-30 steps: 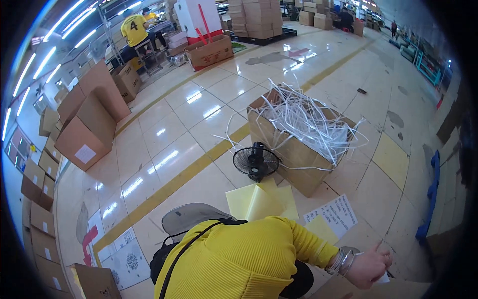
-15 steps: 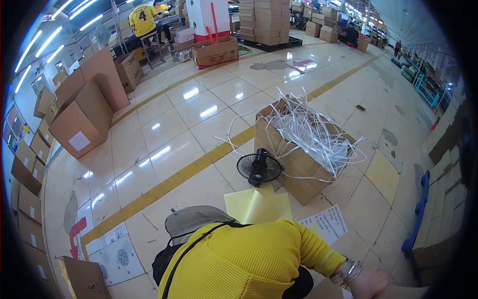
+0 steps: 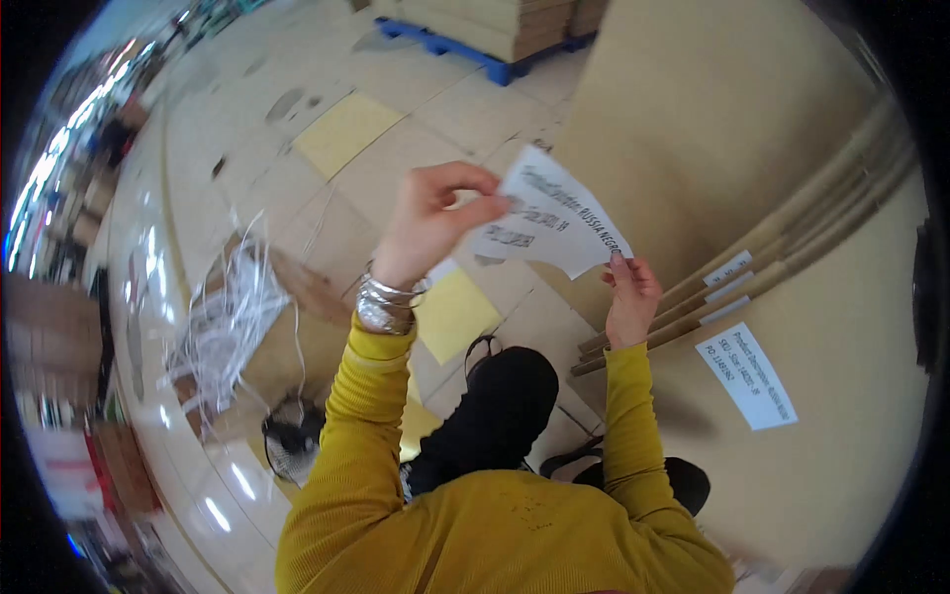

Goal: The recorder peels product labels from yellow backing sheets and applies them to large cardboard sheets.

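A white printed label (image 3: 554, 223), slightly curled, is held up between my two hands. My left hand (image 3: 430, 213), with silver bangles at its wrist, pinches the label's left end between thumb and fingers. At the label's lower right corner, my right hand (image 3: 631, 297) grips the edge with thumb and fingertips. Just right of that hand stand flattened brown cardboard cartons (image 3: 673, 396), stacked on edge. A similar white label (image 3: 747, 376) is stuck on the front carton, and smaller strips of white label show on the edges behind it.
An open carton (image 3: 317, 317) full of white plastic strapping (image 3: 233, 317) stands to the left, with a black fan (image 3: 294, 436) beside it. Yellow sheets (image 3: 455, 312) lie on the tiled floor. A blue pallet (image 3: 445, 45) carries stacked cardboard at the far side.
The view has swung right to the cardboard cartons. Earlier one bangled hand was low at the right; now both hands are raised with a white label between them.
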Available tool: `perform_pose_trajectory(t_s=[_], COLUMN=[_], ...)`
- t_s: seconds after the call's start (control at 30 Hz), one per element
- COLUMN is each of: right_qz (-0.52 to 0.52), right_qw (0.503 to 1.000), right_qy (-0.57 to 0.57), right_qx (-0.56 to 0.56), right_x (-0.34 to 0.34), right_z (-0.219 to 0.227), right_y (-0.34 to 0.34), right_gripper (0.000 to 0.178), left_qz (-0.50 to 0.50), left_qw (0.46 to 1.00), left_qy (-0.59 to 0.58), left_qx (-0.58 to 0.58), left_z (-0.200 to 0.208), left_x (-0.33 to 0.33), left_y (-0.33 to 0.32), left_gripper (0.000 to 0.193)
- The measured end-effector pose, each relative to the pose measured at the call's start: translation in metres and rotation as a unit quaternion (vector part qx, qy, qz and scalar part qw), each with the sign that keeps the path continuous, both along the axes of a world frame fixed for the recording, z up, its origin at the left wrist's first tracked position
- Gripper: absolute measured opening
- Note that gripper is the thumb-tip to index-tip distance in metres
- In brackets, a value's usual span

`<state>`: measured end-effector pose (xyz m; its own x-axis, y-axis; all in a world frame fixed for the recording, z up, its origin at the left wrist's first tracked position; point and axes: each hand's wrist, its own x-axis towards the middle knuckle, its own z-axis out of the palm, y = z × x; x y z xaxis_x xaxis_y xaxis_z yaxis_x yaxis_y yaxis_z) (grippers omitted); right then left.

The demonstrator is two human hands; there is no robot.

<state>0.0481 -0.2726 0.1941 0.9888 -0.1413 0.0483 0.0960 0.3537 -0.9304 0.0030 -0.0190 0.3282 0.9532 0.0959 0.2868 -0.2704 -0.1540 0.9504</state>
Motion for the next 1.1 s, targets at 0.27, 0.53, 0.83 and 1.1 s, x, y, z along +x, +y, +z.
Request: perform_pose_trajectory(t_s=[0.27, 0.53, 0.83, 1.1], right_qz=[-0.214, -0.276, -0.279, -0.313], right_qw=[0.909, 0.857, 0.799, 0.762], right_qy=[-0.154, -0.131, -0.037, -0.054], right_qx=[-0.324, -0.414, -0.532, -0.564], right_x=[0.05, 0.135, 0.193, 0.213], right_z=[0.056, 0.059, 0.057, 0.053], right_y=[-0.054, -0.056, -0.053, -0.057], right_gripper=[0.016, 0.023, 0.025, 0.024], left_qz=[-0.063, -0.037, 0.007, 0.015], left_qw=[0.995, 0.993, 0.996, 0.994], left_qy=[-0.015, -0.046, -0.052, -0.041], left_qx=[-0.076, -0.1, -0.07, -0.098], left_z=[-0.076, -0.109, -0.126, -0.138], left_x=[0.14, 0.273, 0.333, 0.359], left_y=[-0.012, -0.038, -0.049, -0.061], left_gripper=[0.014, 0.018, 0.016, 0.017])
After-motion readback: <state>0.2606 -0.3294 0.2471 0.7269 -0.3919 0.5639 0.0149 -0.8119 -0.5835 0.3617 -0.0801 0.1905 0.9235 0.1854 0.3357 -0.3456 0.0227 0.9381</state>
